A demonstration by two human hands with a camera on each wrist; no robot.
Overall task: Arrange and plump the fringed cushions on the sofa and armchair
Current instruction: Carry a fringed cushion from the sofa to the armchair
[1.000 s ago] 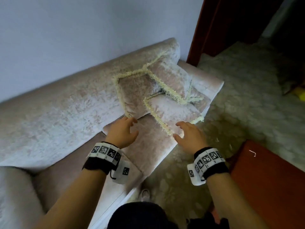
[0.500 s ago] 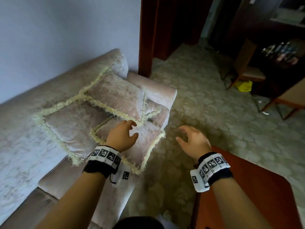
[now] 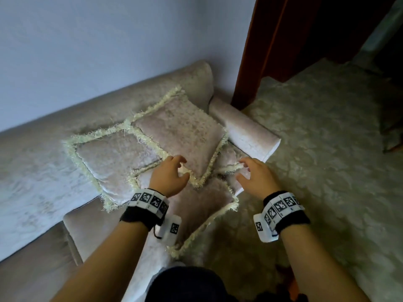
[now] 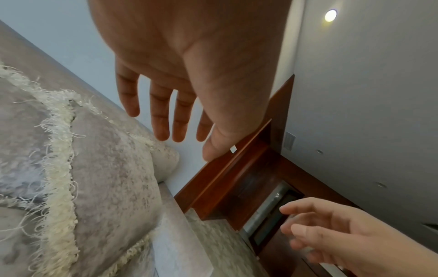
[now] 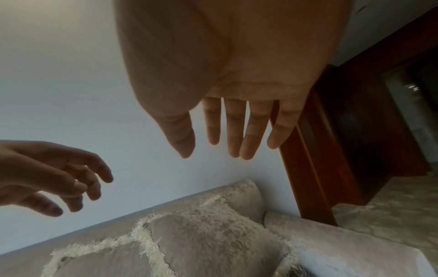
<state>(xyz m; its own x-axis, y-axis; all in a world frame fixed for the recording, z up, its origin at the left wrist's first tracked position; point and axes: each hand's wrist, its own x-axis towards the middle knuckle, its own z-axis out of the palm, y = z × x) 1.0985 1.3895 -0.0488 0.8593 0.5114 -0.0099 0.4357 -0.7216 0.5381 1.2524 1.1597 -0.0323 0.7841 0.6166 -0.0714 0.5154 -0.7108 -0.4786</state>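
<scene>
- At the sofa's (image 3: 39,171) armrest end, against the backrest, I see three fringed cushions crowded together
- Back cushion (image 3: 181,127) leans on the backrest next to the rolled armrest (image 3: 244,131); its lower corner overlaps the other two
- Left cushion (image 3: 113,158) leans on the backrest just beside it, their fringed edges touching
- Front cushion (image 3: 200,199) lies flat on the seat, one corner hanging past the seat's front edge over the patterned carpet (image 3: 327,149)
- My left hand (image 3: 169,175) hovers over the spot where the back cushion's lower corner meets the front cushion; fingers apart and loosely bent, nothing held. From the left wrist view the fingers (image 4: 161,116) hang clear of the fabric
- My right hand (image 3: 256,177) is over the seat's front corner near the armrest, fingers spread and slightly curved, nothing in it. Fingertips sit close to a strip of fringe from the head view, but I cannot tell whether they touch; the right wrist view shows the fingers (image 5: 234,131) clear of the cushions
- Both wrists carry marker bands (image 3: 150,199)
- Beyond the armrest a dark wooden door frame (image 3: 261,51) stands against the pale wall (image 3: 109,40)
</scene>
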